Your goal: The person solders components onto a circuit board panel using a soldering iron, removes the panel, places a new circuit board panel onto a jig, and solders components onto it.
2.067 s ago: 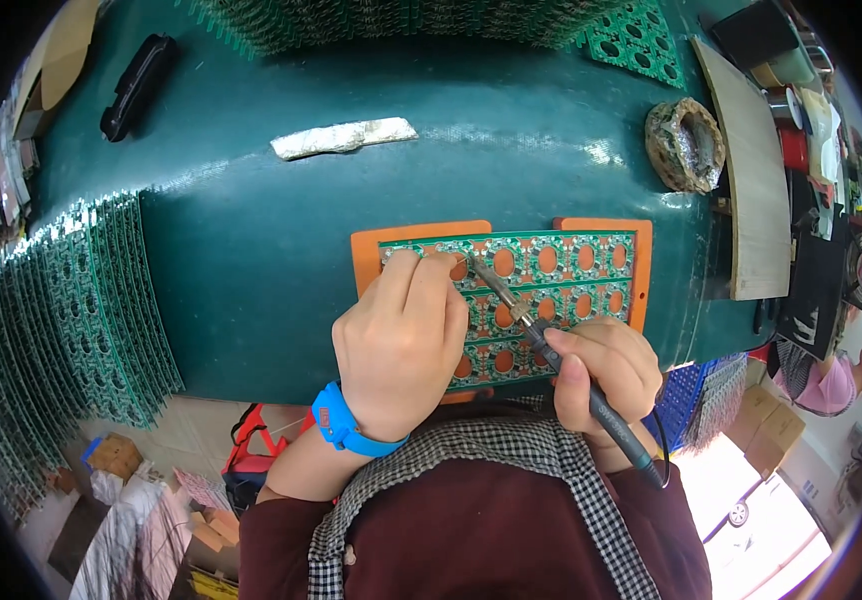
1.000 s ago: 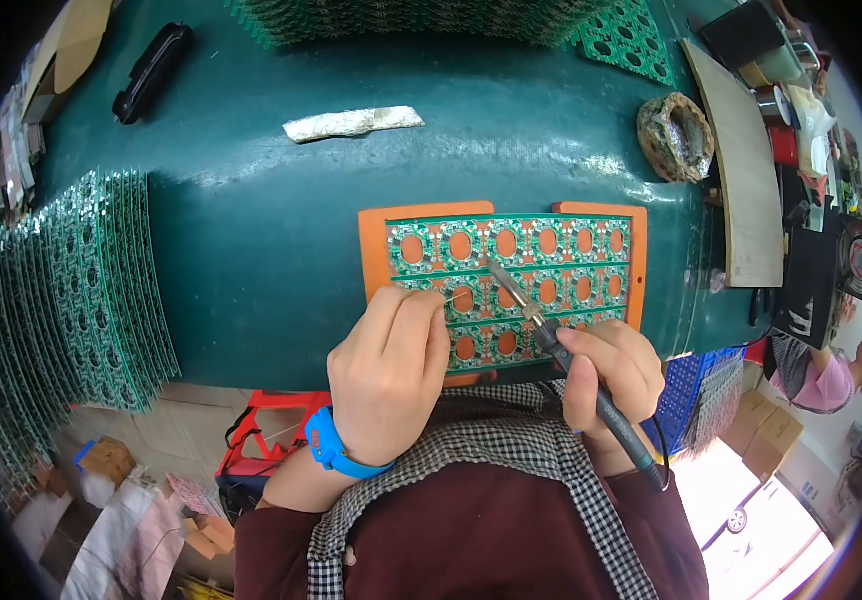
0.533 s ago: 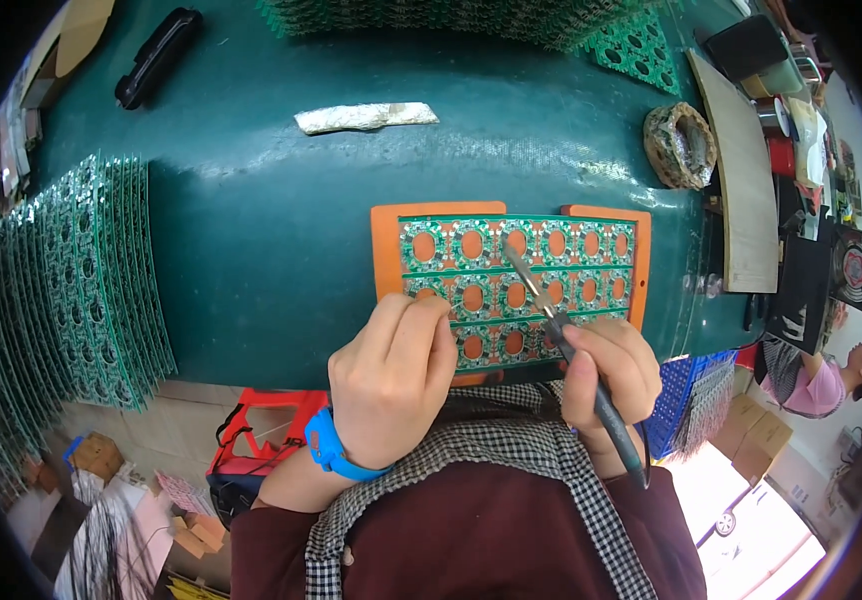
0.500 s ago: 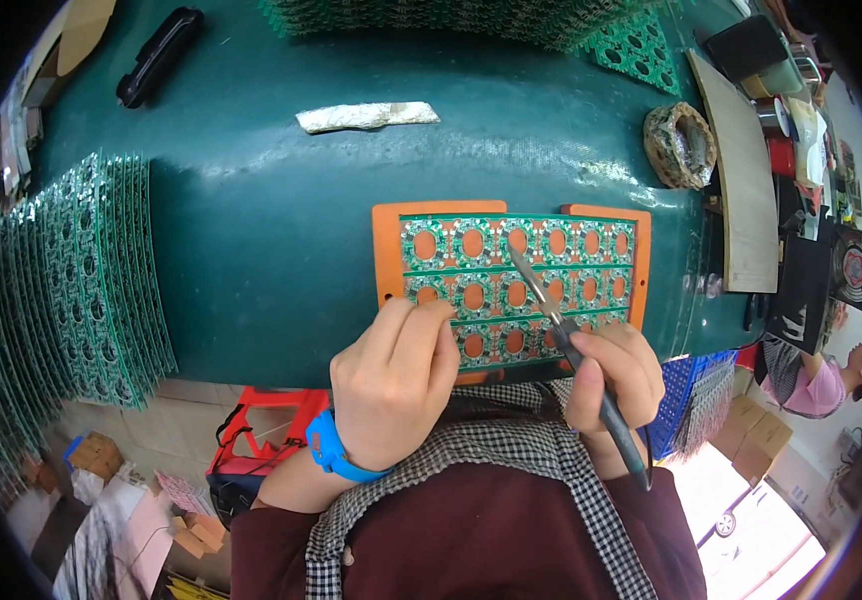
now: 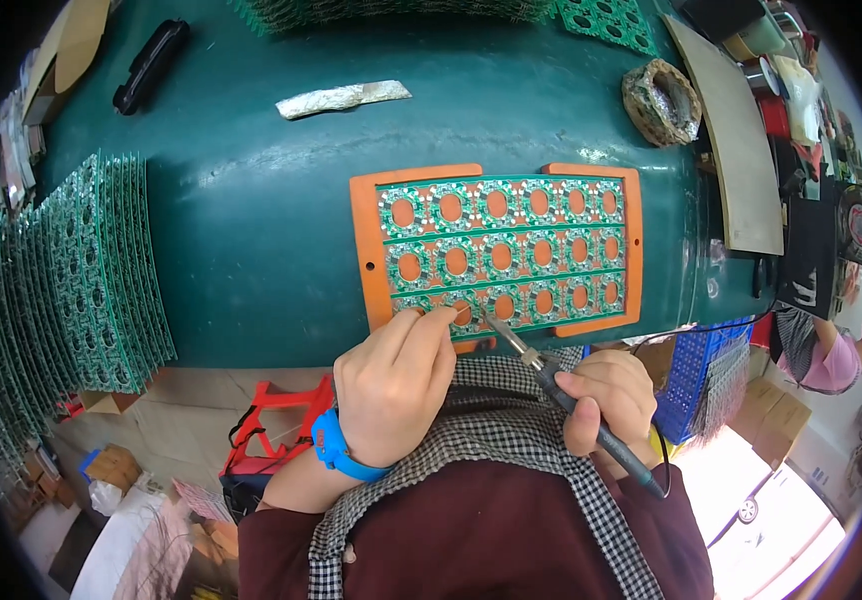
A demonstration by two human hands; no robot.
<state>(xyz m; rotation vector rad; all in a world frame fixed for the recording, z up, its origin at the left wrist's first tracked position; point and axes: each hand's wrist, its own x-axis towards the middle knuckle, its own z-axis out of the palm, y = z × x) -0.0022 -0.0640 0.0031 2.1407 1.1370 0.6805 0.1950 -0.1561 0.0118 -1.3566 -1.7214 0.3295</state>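
A green circuit board panel [image 5: 501, 235] with rows of round holes lies in an orange frame [image 5: 363, 240] on the table. In my right hand [image 5: 613, 400] is a soldering iron [image 5: 556, 385], gripped like a pen. Its tip points up and left, at the panel's nearest row, by the second and third holes; whether it touches cannot be told. My left hand [image 5: 396, 375], a blue band on its wrist, is pinched closed just left of the tip, over the panel's near left part. What its fingertips hold is too fine to make out.
Many similar panels [image 5: 101, 270] stand stacked on the left, with more [image 5: 381, 12] at the far edge. A crumpled silvery strip [image 5: 343, 99] lies beyond the frame. To the right are a crusted round holder [image 5: 661, 103] and a wooden board [image 5: 731, 150]. The iron's cord trails at right.
The iron's tip has gone from the panel's far row to its nearest row, close to my left fingertips. The frame and table items appear farther up in the view.
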